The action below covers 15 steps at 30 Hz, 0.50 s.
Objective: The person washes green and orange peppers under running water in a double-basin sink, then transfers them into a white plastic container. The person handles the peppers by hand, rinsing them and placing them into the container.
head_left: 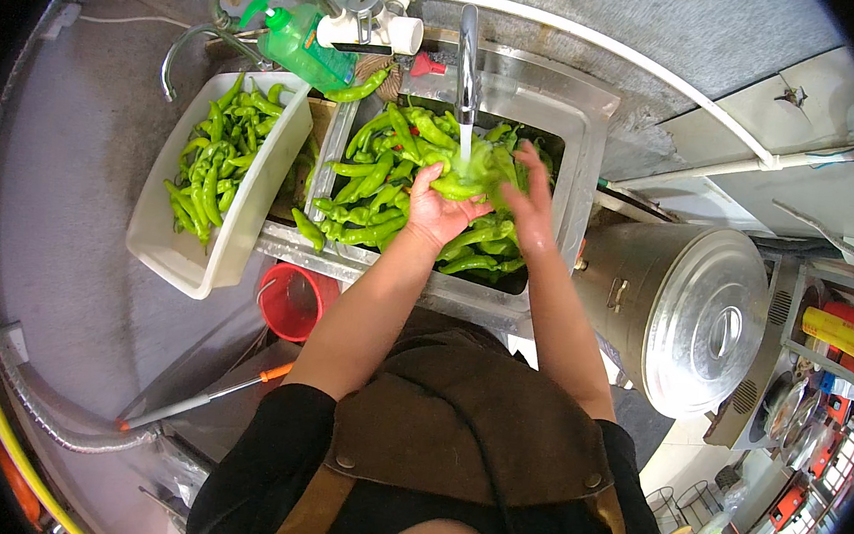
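Green peppers (374, 175) fill the steel sink (580, 169), and water runs from the chrome faucet (468, 64) onto them. My left hand (437, 211) is closed around green peppers (456, 186) under the stream, its palm turned up. Beside it, my right hand (530, 203) is raised at the stream's right side, fingers stretched and thumb apart, smeared by motion. Splashing water blurs the peppers between the two hands. One pepper (359, 86) lies on the sink's back-left rim, near a red object (427, 64).
Left of the sink stands a white bin (296, 146) with more green peppers. Behind it are a green soap pump bottle (304, 44) and a curved second tap (178, 57). A red bucket (294, 302) sits below. A large lidded metal pot (709, 319) is at the right.
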Each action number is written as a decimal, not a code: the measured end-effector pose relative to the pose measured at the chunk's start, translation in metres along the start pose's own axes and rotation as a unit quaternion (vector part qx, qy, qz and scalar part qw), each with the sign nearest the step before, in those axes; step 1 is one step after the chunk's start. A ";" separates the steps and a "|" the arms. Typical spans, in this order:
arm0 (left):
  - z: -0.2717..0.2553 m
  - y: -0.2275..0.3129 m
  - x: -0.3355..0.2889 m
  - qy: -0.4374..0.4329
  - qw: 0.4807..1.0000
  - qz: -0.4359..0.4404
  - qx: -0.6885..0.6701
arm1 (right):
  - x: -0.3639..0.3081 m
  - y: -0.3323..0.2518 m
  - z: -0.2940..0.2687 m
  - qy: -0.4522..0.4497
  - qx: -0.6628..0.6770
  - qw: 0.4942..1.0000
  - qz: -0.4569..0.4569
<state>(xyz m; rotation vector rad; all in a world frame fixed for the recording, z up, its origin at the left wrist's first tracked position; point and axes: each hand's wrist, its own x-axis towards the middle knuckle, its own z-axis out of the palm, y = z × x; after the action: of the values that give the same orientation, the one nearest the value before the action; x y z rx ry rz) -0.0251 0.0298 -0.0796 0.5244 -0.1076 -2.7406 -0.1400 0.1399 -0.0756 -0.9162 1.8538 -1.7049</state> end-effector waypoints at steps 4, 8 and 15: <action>0.012 -0.001 0.000 0.060 0.998 0.010 0.022 | -0.018 0.026 -0.018 0.064 0.139 0.976 0.157; -0.009 0.001 -0.007 0.139 0.990 -0.007 0.013 | -0.046 0.054 -0.025 0.021 0.121 0.976 0.181; 0.037 0.092 -0.069 0.087 0.972 0.218 -0.016 | -0.045 0.061 0.018 -0.165 -0.390 0.895 0.143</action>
<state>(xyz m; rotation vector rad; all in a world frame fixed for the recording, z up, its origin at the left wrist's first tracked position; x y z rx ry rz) 0.0505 -0.0323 -0.0085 0.6448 -0.1194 -2.2551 -0.1065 0.1613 -0.1427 -1.0562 2.2954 -0.5479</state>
